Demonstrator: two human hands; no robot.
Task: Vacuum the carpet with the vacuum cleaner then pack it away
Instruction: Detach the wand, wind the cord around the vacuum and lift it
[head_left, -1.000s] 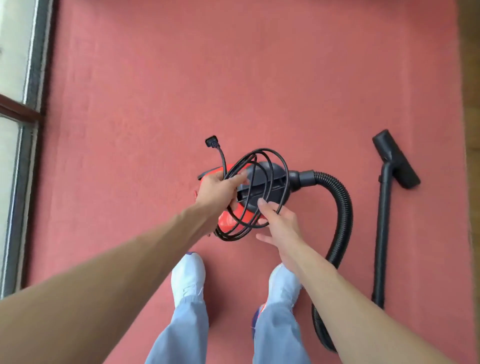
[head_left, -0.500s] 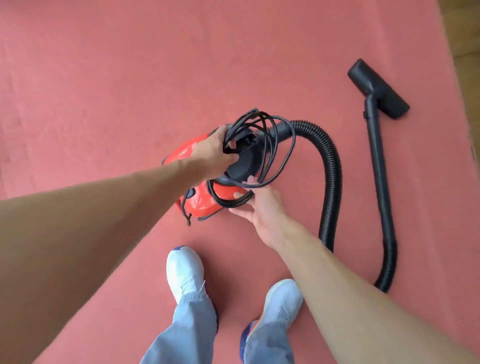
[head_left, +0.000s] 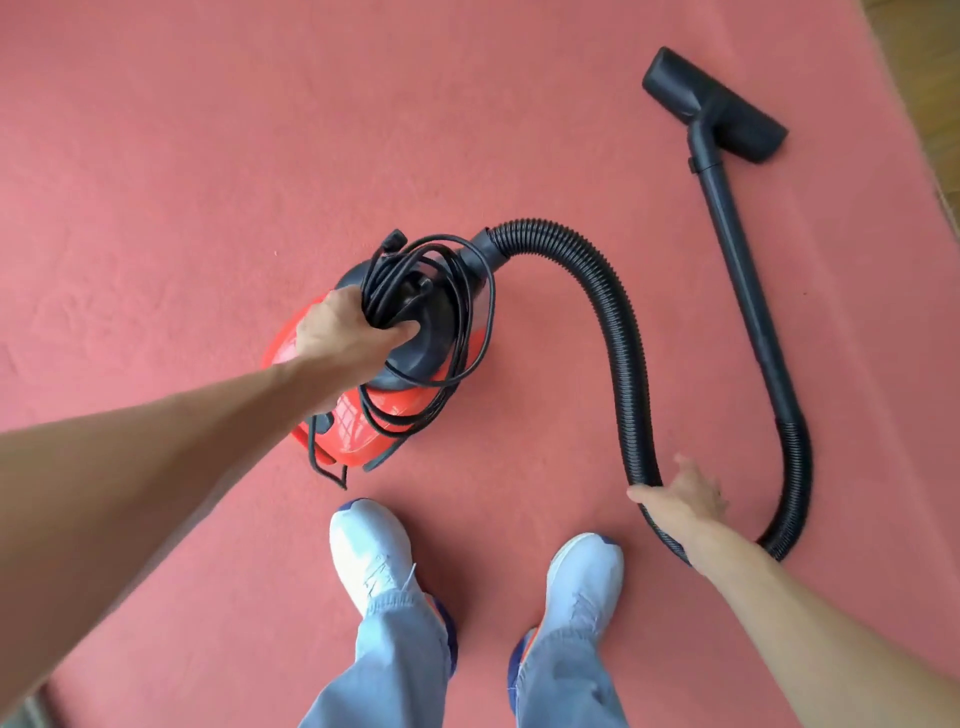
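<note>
A red and black canister vacuum cleaner (head_left: 358, 421) stands on the red carpet (head_left: 182, 182) just ahead of my feet. My left hand (head_left: 343, 338) grips the coiled black power cord (head_left: 447, 322) on top of the canister, apparently together with the handle. A ribbed black hose (head_left: 618, 332) curves from the canister to the right and loops back to the wand (head_left: 748, 291) and the floor nozzle (head_left: 717, 104) at the far right. My right hand (head_left: 680, 493) hovers with spread fingers at the hose's low bend, the thumb touching or nearly touching it.
My two white shoes (head_left: 374, 551) and blue trouser legs stand at the bottom centre. A strip of wooden floor (head_left: 930, 104) shows past the carpet's right edge.
My right hand has left the cord coil on the canister and moved right to the hose bend. My left hand has kept its grip on the coil. The view has shifted right.
</note>
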